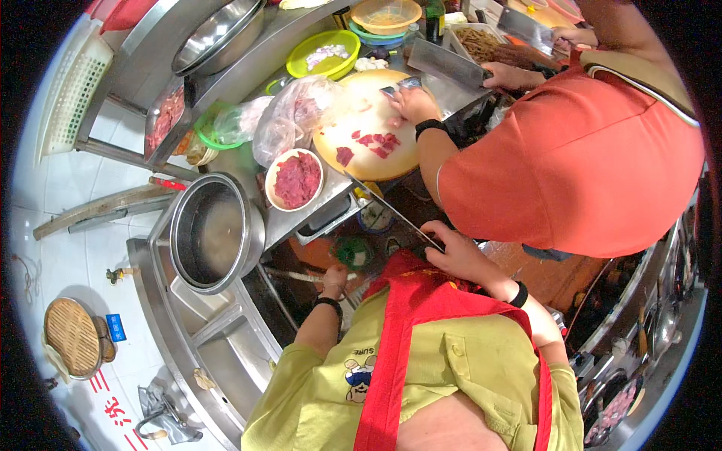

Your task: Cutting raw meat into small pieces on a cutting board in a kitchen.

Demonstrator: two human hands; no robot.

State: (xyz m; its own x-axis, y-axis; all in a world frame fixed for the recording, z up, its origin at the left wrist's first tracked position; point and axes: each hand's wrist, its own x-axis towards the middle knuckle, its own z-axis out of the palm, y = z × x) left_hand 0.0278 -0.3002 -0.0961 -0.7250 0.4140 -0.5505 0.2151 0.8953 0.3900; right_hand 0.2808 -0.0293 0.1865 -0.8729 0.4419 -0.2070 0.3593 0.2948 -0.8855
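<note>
My right hand (457, 252) is shut on a cleaver (395, 209), seen nearly edge-on, its far end by the near rim of a round cutting board (369, 163). Dark red meat pieces (383, 144) lie on the board. My left hand (335, 280) is low in front of me, left of my red apron; its fingers are partly hidden, and whether it holds anything cannot be told. A white bowl of sliced red meat (296, 180) stands left of the board, beside clear plastic bags (290, 121) with meat inside.
A co-worker's hand (416, 104) rests on the board; their other holds a cleaver (445, 62). Another person's hand with a cleaver (524, 31) is farther back. A large metal pot (256, 225) stands above the sink (231, 349). A yellow-green basin (293, 59) is behind the bags.
</note>
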